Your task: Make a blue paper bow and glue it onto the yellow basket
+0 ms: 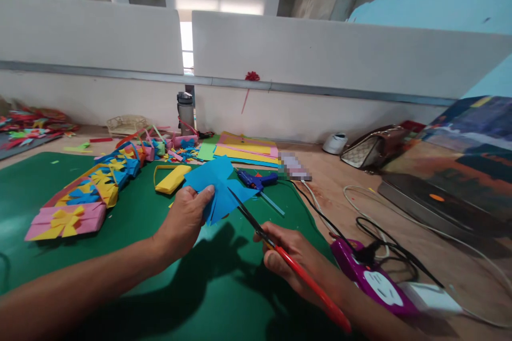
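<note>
My left hand (186, 216) pinches a sheet of blue paper (220, 186) between thumb and fingers, held up above the green mat (160, 277). The paper has slits and notches around its edge. My right hand (290, 256) is closed on scissors (298, 269) with red handles and dark blades. The blade tips lie against the right part of the blue paper; whether they are parted is hard to tell. Just behind the paper, a blue glue gun (256, 178) rests on the mat. A small yellow paper bag (173, 178) lies left of the paper.
Folded paper bags with bows (66, 221) line the mat's left side. Coloured sheets (248, 149), a dark bottle (185, 112) and a pixelated phone (296, 166) sit farther back. At right are a purple power strip (372, 277), cables, a handbag (372, 146) and a dark case (432, 208).
</note>
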`<action>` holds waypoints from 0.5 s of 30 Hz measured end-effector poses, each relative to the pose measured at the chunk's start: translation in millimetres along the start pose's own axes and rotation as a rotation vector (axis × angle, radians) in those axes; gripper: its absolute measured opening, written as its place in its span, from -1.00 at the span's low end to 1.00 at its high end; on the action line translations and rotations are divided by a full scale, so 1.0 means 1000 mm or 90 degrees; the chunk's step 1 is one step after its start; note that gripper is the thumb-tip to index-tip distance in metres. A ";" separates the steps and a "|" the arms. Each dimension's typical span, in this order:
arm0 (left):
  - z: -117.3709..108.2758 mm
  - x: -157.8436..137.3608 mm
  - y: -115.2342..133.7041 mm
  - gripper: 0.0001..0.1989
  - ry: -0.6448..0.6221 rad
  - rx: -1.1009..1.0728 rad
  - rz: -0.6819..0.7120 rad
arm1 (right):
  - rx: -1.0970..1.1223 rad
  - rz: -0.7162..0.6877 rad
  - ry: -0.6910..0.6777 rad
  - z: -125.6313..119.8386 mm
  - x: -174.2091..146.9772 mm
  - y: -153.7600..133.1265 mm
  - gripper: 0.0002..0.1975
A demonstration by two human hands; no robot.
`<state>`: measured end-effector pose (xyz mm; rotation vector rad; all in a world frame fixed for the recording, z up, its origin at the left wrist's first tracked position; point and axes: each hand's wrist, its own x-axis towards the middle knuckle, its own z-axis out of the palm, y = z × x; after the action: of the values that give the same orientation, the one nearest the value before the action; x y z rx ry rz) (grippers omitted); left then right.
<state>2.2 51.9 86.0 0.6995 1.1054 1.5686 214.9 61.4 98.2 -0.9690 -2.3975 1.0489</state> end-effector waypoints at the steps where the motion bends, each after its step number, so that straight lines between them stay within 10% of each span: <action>1: -0.002 0.000 0.000 -0.81 -0.004 0.013 0.001 | -0.002 -0.002 0.000 0.001 0.000 0.000 -0.52; 15: -0.006 -0.003 -0.006 -0.69 -0.019 0.114 0.024 | -0.028 0.015 -0.019 0.006 -0.001 -0.001 -0.76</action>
<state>0.0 47.2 78.3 0.8644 1.2273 1.4983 211.9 57.2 95.1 -1.0058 -2.4481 1.0297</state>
